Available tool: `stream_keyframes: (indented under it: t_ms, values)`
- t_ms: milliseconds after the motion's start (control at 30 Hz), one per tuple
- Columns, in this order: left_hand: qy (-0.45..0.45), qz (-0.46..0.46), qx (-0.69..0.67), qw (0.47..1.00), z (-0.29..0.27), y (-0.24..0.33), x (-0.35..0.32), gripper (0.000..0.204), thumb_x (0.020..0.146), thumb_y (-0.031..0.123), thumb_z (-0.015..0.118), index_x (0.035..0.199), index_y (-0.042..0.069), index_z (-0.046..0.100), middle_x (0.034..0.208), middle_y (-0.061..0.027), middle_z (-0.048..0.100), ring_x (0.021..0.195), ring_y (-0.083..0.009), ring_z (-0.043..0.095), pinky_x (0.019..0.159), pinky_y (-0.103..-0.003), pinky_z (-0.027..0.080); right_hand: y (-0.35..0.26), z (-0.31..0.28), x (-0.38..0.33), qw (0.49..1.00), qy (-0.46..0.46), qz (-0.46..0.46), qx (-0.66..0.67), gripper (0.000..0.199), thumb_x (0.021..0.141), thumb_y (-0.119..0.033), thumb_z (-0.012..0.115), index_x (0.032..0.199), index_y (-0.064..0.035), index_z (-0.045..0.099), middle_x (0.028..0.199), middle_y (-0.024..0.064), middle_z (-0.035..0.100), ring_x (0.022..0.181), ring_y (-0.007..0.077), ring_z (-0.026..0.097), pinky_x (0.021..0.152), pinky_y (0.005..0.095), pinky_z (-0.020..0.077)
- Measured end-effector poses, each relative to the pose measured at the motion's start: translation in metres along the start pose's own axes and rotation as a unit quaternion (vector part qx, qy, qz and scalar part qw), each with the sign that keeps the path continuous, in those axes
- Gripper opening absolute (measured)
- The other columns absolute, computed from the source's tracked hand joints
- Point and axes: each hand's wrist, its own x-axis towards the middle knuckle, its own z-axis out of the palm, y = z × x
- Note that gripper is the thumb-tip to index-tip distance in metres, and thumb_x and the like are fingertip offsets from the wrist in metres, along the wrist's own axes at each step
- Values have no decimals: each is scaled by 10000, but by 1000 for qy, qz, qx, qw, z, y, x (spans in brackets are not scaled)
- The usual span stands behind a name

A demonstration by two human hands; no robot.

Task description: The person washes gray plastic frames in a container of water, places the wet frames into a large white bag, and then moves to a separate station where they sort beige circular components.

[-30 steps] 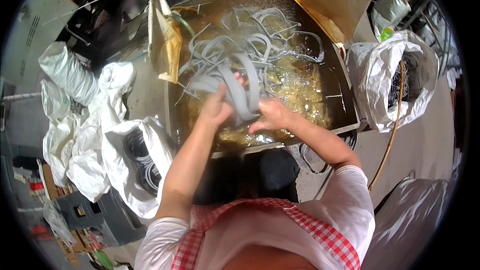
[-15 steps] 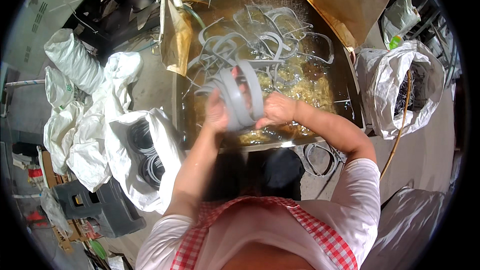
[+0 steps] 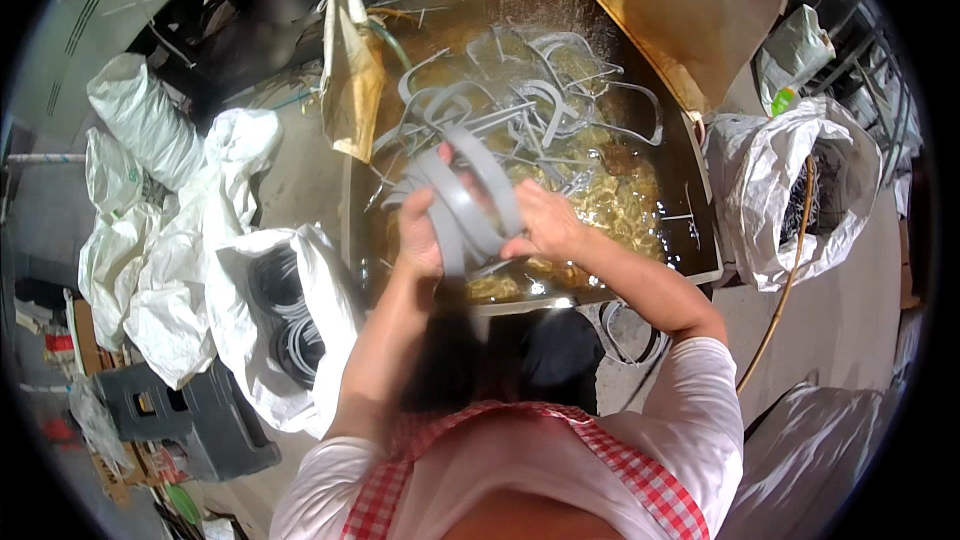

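Observation:
Between my hands is a bundle of flat grey strip rings (image 3: 463, 202), several loops lying side by side. My left hand (image 3: 420, 230) grips the bundle from its left side, the fingers partly hidden inside the loops. On the other side my right hand (image 3: 543, 220) is closed on the edge of the rightmost ring. The bundle is held over the near part of a water-filled tank (image 3: 712, 240). Beyond it, a tangle of grey strips (image 3: 540, 90) lies in the yellowish, rippling water.
Left of the tank, an open white sack (image 3: 235, 325) holds coiled dark rings (image 3: 298, 350). More white sacks (image 3: 170, 270) and a dark plastic stool (image 3: 190, 420) are beside it. At right stands an open white sack (image 3: 760, 190) of grey scraps. Rings (image 3: 632, 335) lie on the floor.
The ring bundle has shifted slightly and turned between my hands. My right hand has moved a little left along its ring, and the view has tilted slightly.

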Motion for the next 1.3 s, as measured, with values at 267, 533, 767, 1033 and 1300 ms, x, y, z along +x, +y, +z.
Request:
stream_keyframes:
  t_ms: [267, 533, 767, 1033, 1300]
  values:
    - [-46, -55, 22, 997, 21, -9, 3, 831, 651, 450, 708, 1285, 37, 365, 1234, -168, 465, 1178, -328, 434, 996, -465, 367, 5, 2, 9, 989, -26, -133, 67, 399, 695, -524, 606, 837, -151, 630, 737, 67, 584, 691, 306, 554, 612, 414, 440]
    - [-14, -74, 140, 987, -3, 29, -2, 757, 730, 571, 575, 1224, 12, 451, 1086, -190, 572, 880, -380, 601, 783, -490, 484, 26, -12, 7, 996, 59, 38, -53, 454, 700, -377, 673, 1016, -74, 551, 1032, 132, 571, 989, 329, 537, 825, 400, 434]
    - [-166, -376, 223, 884, 22, 9, 17, 705, 802, 430, 560, 1239, -95, 391, 1111, -250, 553, 957, -364, 587, 847, -440, 473, 33, -21, 62, 990, -8, 52, 130, 673, 735, -252, 641, 1344, -150, 374, 1257, 123, 493, 1179, 297, 448, 974, 411, 356]
    - [-146, -387, 204, 887, 26, 15, 19, 888, 688, 534, 617, 1237, -123, 381, 1152, -359, 473, 925, -439, 585, 746, -464, 521, 44, -3, 55, 985, -65, 72, 140, 466, 793, -208, 589, 1224, -59, 492, 1105, 137, 588, 1027, 272, 544, 898, 357, 420]
    - [-122, -346, 136, 920, 17, 27, 22, 769, 791, 552, 528, 1289, -12, 371, 1232, -247, 474, 982, -368, 575, 819, -467, 479, 43, 2, 51, 934, -92, 251, 237, 388, 772, -175, 602, 1132, -45, 540, 1062, 164, 605, 977, 252, 591, 822, 323, 459]
